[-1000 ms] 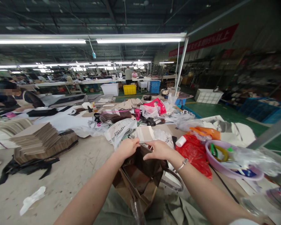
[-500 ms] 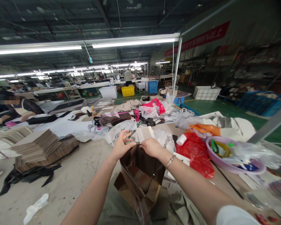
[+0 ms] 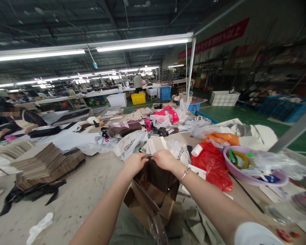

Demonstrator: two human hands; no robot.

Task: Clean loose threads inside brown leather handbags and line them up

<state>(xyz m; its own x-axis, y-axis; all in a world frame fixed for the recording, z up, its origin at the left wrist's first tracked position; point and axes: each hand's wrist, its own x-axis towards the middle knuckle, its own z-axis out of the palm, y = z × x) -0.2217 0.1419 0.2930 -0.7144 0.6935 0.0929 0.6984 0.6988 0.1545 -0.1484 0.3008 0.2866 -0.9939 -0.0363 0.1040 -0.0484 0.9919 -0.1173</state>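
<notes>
A dark brown bag (image 3: 156, 175) stands open-topped in front of me, with brown cardboard (image 3: 136, 204) around its lower part and clear plastic (image 3: 156, 228) hanging at its near side. My left hand (image 3: 134, 163) is closed on the bag's far top edge, thumb and fingers pinched together. Close beside it, my right hand (image 3: 165, 160) pinches the same edge; a bracelet circles that wrist. Just beyond my fingers lies a small stack of off-white cards (image 3: 155, 144). The exact spot between the fingertips is partly hidden.
Stacked brown boards (image 3: 40, 163) lie on the table at left, near black fabric strips (image 3: 28, 190). At right are a red plastic bag (image 3: 214, 166) and a purple basin (image 3: 255, 180) of odds and ends. A co-worker (image 3: 20, 119) bends over the table at far left.
My left hand, with fingers spread before, has come down and closed on the bag's far edge. My right hand keeps its pinch there. The view has shifted slightly.
</notes>
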